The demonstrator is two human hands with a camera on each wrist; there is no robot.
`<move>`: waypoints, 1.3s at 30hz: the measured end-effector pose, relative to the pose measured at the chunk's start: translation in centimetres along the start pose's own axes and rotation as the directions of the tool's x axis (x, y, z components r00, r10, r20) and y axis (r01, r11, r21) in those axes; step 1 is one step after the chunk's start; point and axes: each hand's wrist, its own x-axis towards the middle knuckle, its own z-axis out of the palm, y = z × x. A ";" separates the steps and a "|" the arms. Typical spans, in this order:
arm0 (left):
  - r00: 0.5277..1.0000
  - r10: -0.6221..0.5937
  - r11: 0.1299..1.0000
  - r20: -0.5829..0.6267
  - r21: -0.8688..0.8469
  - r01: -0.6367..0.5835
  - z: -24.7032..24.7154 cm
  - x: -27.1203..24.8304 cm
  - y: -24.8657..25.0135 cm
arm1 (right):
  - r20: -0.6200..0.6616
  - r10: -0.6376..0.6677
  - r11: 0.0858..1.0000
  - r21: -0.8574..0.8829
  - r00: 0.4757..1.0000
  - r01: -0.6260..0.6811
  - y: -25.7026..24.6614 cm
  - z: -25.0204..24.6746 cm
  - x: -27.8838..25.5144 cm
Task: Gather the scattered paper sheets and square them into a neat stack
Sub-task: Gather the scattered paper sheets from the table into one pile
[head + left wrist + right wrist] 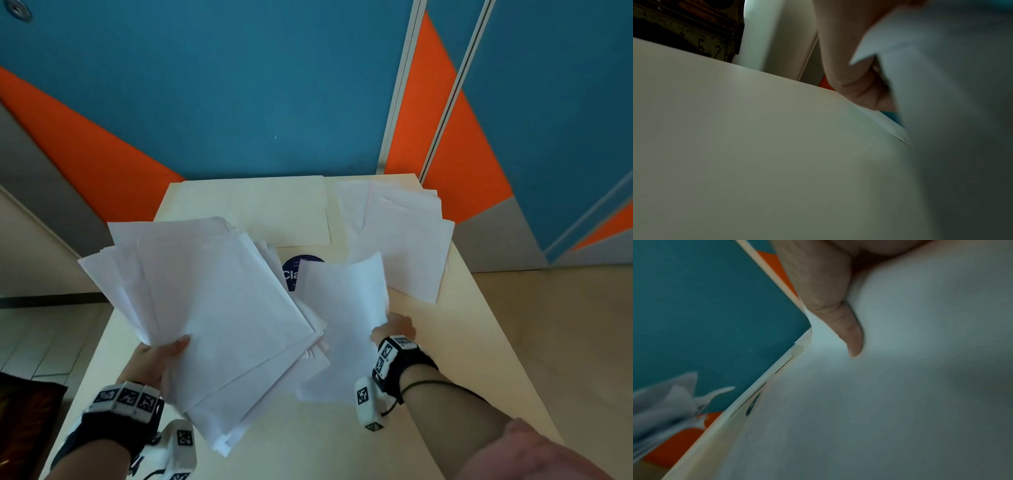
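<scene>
left hand grips fanned, uneven bundle of sheets raised over table, thumb on top | right hand pinches single sheet at its edge, beside the bundle | loose sheets lie at table's far right

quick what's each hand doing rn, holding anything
Left hand: grips the fanned bundle of sheets, thumb on top.
Right hand: pinches a single sheet at its right edge.
</scene>
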 end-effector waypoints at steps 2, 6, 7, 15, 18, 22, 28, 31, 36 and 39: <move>1.000 0.008 1.000 0.012 -0.009 -0.008 0.1 -0.3 0.2 | 0.007 -0.041 0.998 0.057 0.999 0.041 -0.2 0.1 0.0; 0.999 0.044 0.998 0.027 -0.050 -0.043 1.1 -0.8 0.9 | -0.002 -0.043 0.986 0.162 0.999 0.043 -1.2 -1.8 0.6; 0.998 0.057 0.997 0.039 -0.058 -0.055 1.6 -1.0 1.2 | -0.024 -0.041 0.980 0.196 0.999 0.045 -1.6 -2.7 1.0; 0.988 0.118 0.988 0.100 -0.116 -0.106 6.6 -1.5 2.7 | -0.132 -0.057 0.907 0.408 0.990 0.107 -2.6 -9.8 7.2; 0.988 0.120 0.984 0.096 -0.146 -0.105 7.9 -0.8 2.7 | -0.197 -0.030 0.878 0.464 0.980 0.120 -2.6 -11.7 9.7; 0.986 0.136 0.979 0.092 -0.165 -0.119 9.2 0.7 3.4 | -0.277 -0.024 0.869 0.469 0.961 0.157 -3.0 -13.0 12.6; 0.981 0.152 0.977 0.119 -0.171 -0.130 12.2 1.1 4.9 | -0.148 0.015 0.999 0.036 0.989 -0.009 -4.0 -10.8 16.5; 0.977 0.164 0.973 0.138 -0.184 -0.137 13.8 1.1 5.4 | -0.163 0.059 0.996 -0.050 0.985 -0.068 -5.0 -9.9 17.2; 0.979 0.159 0.973 0.127 -0.186 -0.134 15.0 1.6 5.7 | -0.141 0.155 0.986 0.084 0.978 -0.144 -6.0 -9.7 18.7; 0.980 0.154 0.976 0.129 -0.177 -0.130 15.2 1.9 5.6 | -0.120 0.123 0.981 0.165 0.985 -0.102 -5.7 -9.4 19.4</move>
